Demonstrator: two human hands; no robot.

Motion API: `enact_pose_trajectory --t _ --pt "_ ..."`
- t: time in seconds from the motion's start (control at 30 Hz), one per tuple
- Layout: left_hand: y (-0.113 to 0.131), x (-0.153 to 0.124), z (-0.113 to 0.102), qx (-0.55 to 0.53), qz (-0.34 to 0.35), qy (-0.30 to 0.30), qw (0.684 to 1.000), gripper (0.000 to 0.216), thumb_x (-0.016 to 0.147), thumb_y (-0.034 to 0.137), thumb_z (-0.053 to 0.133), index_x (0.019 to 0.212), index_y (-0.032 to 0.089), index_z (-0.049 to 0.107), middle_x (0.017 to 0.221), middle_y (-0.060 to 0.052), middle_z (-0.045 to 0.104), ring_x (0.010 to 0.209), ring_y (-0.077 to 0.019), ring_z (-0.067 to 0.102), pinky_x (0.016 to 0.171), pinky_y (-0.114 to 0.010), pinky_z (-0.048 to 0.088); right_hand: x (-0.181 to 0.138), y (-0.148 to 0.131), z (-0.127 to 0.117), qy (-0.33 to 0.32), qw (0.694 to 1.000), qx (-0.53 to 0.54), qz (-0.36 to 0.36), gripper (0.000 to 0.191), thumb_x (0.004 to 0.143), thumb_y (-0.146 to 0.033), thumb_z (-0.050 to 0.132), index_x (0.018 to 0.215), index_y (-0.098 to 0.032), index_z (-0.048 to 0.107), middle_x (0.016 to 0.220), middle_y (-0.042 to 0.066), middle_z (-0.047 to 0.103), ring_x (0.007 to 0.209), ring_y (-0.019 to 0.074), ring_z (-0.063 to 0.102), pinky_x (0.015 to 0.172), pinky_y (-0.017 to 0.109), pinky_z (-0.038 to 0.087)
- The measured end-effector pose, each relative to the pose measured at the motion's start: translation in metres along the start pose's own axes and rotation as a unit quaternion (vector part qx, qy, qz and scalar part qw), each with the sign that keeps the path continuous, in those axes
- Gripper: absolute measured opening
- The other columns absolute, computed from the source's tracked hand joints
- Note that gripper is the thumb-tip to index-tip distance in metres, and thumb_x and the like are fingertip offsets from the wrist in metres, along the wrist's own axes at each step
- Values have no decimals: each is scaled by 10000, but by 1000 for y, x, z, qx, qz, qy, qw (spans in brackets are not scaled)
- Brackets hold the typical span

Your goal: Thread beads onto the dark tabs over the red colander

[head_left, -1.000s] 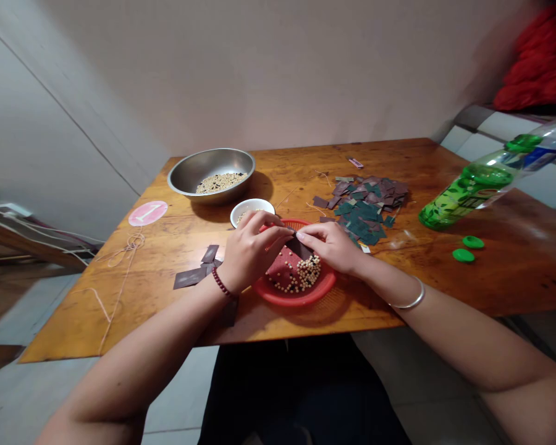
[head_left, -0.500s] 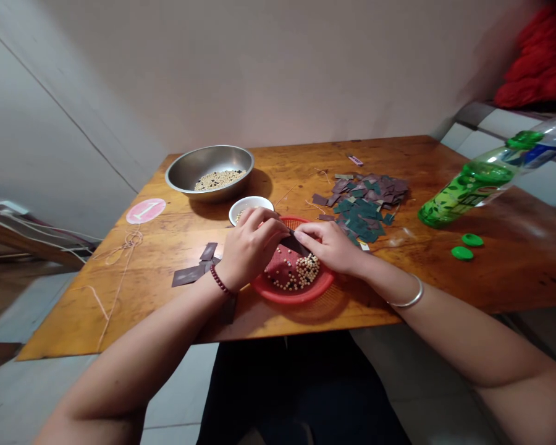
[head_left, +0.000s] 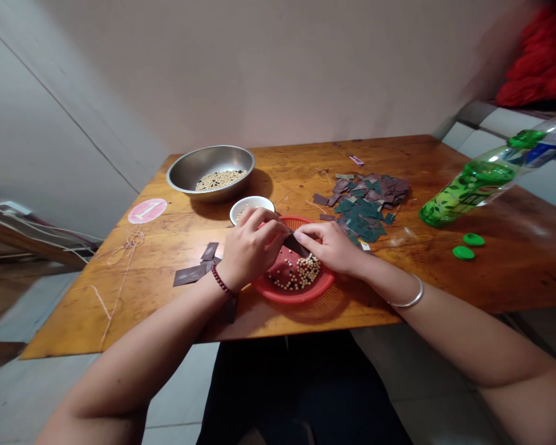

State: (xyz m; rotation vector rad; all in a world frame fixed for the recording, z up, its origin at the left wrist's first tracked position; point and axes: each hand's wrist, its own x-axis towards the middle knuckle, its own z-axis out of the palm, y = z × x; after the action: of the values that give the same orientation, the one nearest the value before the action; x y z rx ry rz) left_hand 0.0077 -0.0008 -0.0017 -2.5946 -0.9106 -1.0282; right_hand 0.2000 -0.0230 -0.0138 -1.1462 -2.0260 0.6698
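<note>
Both hands meet over a red plastic basket (head_left: 301, 296), pinching one dark piece of sheet (head_left: 297, 245) between them. My left hand (head_left: 254, 242), a beaded bracelet at its wrist, has its fingers closed at the piece's upper left end. The thumb and fingers of my right hand (head_left: 327, 245) press on its right side. Pale and black beads (head_left: 307, 269) lie loose in the basket below, mostly toward its right. A small white bowl (head_left: 252, 201) stands just behind my left hand, partly covered by it. Whether a bead sits between my fingertips is hidden.
At the back left is a steel basin (head_left: 210, 167) with beads. Dark sheet pieces (head_left: 192, 275) lie left; a heap of maroon and green pieces (head_left: 366, 207) lies right. A green bottle (head_left: 466, 191), green caps (head_left: 464, 253), string (head_left: 132, 241) and a pink number disc (head_left: 147, 211) share the table.
Hardly anything differs. Both hands keep their grip on the dark piece over the basket; the whole view has shifted very slightly.
</note>
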Motion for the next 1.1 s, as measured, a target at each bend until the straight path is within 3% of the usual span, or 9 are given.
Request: enact_pose_trajectory --t 0.5,0.9,1.1 --pt "0 -1 1 -36 10 9 999 74 847 253 581 877 211 635 877 -8 660 881 -154 556 857 -326 460 0 2 -1 -2 1000 20 10 293 877 -313 458 773 -144 675 711 31 649 646 142 540 585 239 361" --pt "0 -5 5 -80 -48 45 995 198 805 249 651 935 190 514 840 1 680 812 -125 616 720 -245 490 -1 1 0 -16 1000 18 11 271 878 -282 474 833 -146 705 758 32 689 660 134 570 615 238 386" --pt "-1 -7 8 -137 -83 -3 987 191 810 269 639 881 185 483 830 -19 674 750 -125 634 659 -245 483 -1 0 0 -20 1000 11 18 288 890 -301 464 859 -148 706 748 32 685 657 135 572 604 238 372"
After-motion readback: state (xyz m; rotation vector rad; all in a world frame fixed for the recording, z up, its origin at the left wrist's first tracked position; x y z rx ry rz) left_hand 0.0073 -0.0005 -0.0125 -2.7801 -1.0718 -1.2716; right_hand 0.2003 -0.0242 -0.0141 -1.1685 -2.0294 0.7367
